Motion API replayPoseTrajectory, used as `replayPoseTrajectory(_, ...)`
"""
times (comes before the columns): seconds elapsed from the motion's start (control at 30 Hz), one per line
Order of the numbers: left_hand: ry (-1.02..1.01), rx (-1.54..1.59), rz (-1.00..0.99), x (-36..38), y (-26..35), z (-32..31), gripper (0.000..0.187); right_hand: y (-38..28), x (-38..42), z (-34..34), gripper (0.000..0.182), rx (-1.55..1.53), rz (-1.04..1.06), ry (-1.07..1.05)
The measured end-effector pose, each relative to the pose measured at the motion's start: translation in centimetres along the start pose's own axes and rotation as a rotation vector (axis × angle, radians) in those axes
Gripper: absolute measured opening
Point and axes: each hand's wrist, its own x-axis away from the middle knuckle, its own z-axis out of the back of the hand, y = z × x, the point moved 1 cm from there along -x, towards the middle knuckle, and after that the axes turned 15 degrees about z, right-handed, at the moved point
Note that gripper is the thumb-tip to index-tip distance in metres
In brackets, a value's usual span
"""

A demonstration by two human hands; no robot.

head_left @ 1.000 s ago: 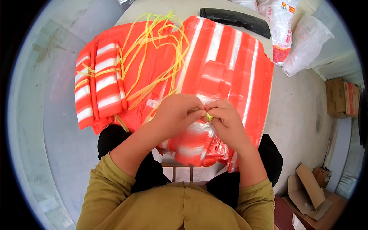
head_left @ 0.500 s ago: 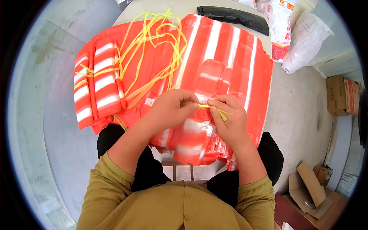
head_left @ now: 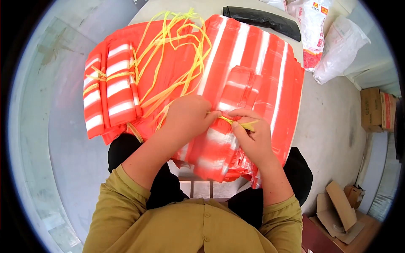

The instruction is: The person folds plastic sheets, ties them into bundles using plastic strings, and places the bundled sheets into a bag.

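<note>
A folded bundle of red-and-white striped plastic, seemingly bags (head_left: 217, 145), lies in front of me with yellow plastic string (head_left: 228, 120) around its middle. My left hand (head_left: 190, 114) pinches one side of the string, fingers curled in. On the other side, my right hand (head_left: 253, 134) is closed on the string, its loose ends sticking out past the thumb. Both hands are low over the bundle, close together. Whether a knot has formed between the fingertips is too small to tell.
Large red-and-white striped sheets (head_left: 270, 55) spread beneath. Tied bundles (head_left: 120, 84) lie at left, beside loose yellow strings (head_left: 162, 42). A black roll (head_left: 261, 22) rests at the table's back. White sacks (head_left: 339, 46) stand beyond; cardboard boxes (head_left: 371, 109) are at right.
My hands have shifted slightly; the left fist has turned, with its fingers more curled over. The string between them now slants down to the right. The view has moved a little.
</note>
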Motion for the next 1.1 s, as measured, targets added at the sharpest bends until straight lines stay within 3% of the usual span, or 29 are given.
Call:
replayPoseTrajectory(0.17, 0.003, 0.033, -0.056, 0.4, 0.4, -0.2, 0.036, -0.3, -0.3, 0.3, 0.02, -0.326, -0.432, -0.063)
replayPoseTrajectory(0.23, -0.017, 0.122, -0.063, 0.5, 0.3, 0.3, 0.035, 0.3, -0.2, 0.4, 0.019, -0.261, -0.434, -0.068)
replayPoseTrajectory(0.27, -0.153, 0.237, 0.016, 0.4, 0.2, 0.7, 0.033, 0.6, -0.1, 0.5, 0.018, -0.228, -0.435, -0.068)
replayPoseTrajectory(0.33, -0.428, 0.462, 0.176, 0.2, -0.4, 1.6, 0.031, 0.6, 0.1, 0.0, 0.015, -0.226, -0.375, -0.035)
replayPoseTrajectory(0.43, -0.55, 0.614, 0.027, 0.7, -1.1, 1.5, 0.028, 0.9, 0.4, -0.8, 0.008, -0.115, -0.284, -0.067)
replayPoseTrajectory(0.63, -0.443, 0.565, -0.3, 1.6, 0.0, 0.5, 0.023, 0.5, 0.8, -1.5, 0.017, 0.19, -0.066, -0.122)
replayPoseTrajectory(0.73, -0.696, 1.092, -0.132, 1.8, -1.0, 0.5, 0.017, 1.1, 1.0, -1.4, 0.015, 0.207, 0.001, -0.107)
replayPoseTrajectory(0.83, -0.657, 1.254, 0.01, 1.0, -1.1, 0.4, 0.023, 1.3, 0.7, -1.0, 0.016, 0.127, -0.077, -0.131)
replayPoseTrajectory(0.93, -0.488, 0.735, 0.002, 1.4, 0.6, 0.9, 0.038, 1.1, 0.6, -0.9, 0.018, 0.089, -0.1, -0.146)
replayPoseTrajectory(1.03, -0.155, 0.664, -0.257, 1.4, 1.5, -1.4, 0.04, 1.3, 0.7, -0.9, 0.018, 0.019, -0.121, -0.145)
replayPoseTrajectory(1.1, -0.184, 0.641, -0.215, 1.4, 1.1, -1.8, 0.034, 1.3, 0.8, -0.9, 0.017, -0.049, -0.177, -0.119)
